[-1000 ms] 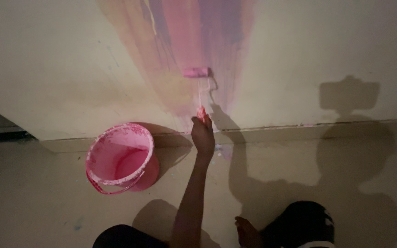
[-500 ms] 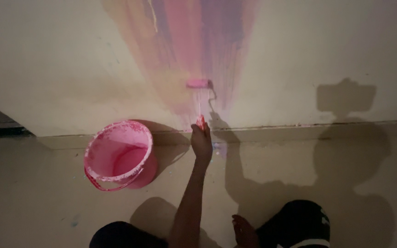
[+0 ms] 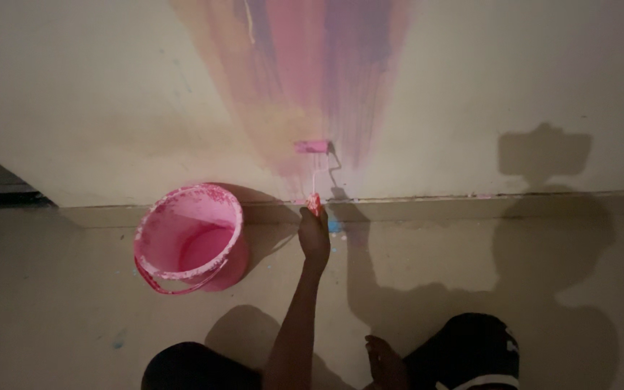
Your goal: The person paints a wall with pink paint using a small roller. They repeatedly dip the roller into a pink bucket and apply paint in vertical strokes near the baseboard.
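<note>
My one visible hand (image 3: 314,237), side unclear, grips the paint roller (image 3: 312,147) low on the pink-streaked wall (image 3: 110,94) near the pink bucket (image 3: 189,238); other hand unseen; best kept flat, light, overlapping strokes, clear of the skirting.

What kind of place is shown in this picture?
Probably a bare indoor room being painted. A pale plaster wall carries fresh pink and purple streaks, a small pink paint roller rests against it, and a round pink plastic bucket stands on the plain floor.
</note>
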`<state>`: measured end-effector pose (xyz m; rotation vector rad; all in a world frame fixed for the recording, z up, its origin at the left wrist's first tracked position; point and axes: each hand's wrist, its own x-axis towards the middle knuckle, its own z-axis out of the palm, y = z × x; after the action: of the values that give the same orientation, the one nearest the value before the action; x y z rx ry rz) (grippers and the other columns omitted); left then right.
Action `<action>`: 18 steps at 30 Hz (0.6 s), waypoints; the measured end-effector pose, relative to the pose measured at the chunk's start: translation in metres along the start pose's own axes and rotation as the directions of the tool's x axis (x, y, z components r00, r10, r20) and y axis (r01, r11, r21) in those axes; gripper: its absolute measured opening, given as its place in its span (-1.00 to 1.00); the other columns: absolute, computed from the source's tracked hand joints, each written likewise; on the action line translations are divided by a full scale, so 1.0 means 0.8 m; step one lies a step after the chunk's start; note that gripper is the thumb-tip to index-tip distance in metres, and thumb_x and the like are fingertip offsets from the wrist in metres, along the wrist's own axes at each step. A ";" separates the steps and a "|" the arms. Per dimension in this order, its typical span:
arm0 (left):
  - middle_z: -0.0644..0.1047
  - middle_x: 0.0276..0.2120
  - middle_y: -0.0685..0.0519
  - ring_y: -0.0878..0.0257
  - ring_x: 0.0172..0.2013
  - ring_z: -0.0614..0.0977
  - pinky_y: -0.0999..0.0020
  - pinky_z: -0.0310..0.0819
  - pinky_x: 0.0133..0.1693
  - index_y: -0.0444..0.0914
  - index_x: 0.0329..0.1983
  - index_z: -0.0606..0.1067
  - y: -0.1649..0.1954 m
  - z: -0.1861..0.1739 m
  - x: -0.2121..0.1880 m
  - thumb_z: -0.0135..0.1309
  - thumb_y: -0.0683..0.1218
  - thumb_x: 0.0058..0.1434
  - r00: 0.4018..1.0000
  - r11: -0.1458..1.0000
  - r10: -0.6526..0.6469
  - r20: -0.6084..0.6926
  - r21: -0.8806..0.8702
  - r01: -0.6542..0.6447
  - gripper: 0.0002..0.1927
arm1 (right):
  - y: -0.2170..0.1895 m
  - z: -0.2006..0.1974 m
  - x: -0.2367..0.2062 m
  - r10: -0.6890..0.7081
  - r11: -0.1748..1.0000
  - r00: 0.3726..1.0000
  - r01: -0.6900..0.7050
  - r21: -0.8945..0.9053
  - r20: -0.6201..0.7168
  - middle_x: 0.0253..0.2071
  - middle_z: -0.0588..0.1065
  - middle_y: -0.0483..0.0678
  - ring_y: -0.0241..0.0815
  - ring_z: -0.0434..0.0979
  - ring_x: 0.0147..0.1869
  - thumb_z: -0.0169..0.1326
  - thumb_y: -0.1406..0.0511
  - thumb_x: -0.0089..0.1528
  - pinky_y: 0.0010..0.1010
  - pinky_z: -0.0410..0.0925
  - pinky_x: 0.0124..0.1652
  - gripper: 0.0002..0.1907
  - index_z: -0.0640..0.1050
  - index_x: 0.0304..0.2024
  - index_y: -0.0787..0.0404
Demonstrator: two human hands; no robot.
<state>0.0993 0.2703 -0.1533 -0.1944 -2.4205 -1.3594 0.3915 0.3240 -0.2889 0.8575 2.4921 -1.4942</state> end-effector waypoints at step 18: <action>0.49 -0.58 -0.13 0.04 -0.59 0.57 0.09 0.41 -0.55 -0.34 -0.20 0.23 -0.019 0.016 -0.021 0.03 0.08 0.40 0.980 0.976 -0.051 0.191 -0.200 0.090 -0.60 | 0.011 0.005 -0.004 -0.003 0.989 0.999 -0.005 -0.145 -0.053 0.12 0.58 -0.03 -0.14 0.63 0.20 -0.05 0.29 0.37 -0.36 0.44 0.21 -0.68 0.54 0.15 0.11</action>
<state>0.1074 0.2739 -0.1774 -0.3029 -2.4506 -1.6965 0.3984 0.3224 -0.2967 0.8837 2.5993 -1.2866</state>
